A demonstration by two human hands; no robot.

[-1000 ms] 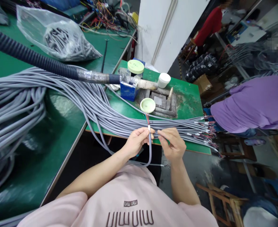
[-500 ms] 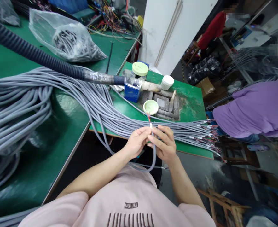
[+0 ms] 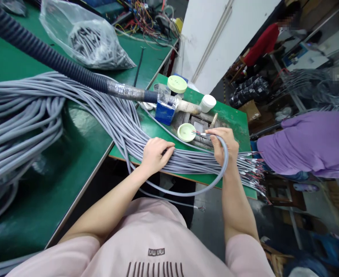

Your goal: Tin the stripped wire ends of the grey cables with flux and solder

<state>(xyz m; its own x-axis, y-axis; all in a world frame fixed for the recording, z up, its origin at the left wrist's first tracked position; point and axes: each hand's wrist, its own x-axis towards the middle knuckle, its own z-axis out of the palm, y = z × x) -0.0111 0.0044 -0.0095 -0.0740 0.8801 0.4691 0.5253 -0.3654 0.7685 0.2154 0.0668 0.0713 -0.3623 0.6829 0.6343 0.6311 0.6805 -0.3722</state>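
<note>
Green surface (image 3: 233, 115) carries a grey cable bundle (image 3: 114, 115). Left hand (image 3: 155, 154): forearm extended, palm down on the bundle, grip loose, fingers lying flat. Right hand (image 3: 225, 144): wrist bent inward, grip pinched on the end of a single cable (image 3: 227, 159), which loops below the surface edge. Stripped tip is at the pale green dish (image 3: 186, 132).

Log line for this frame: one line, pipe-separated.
left hand on cable bundle | right hand pinches grey cable | stripped wire tips at green dish
</note>
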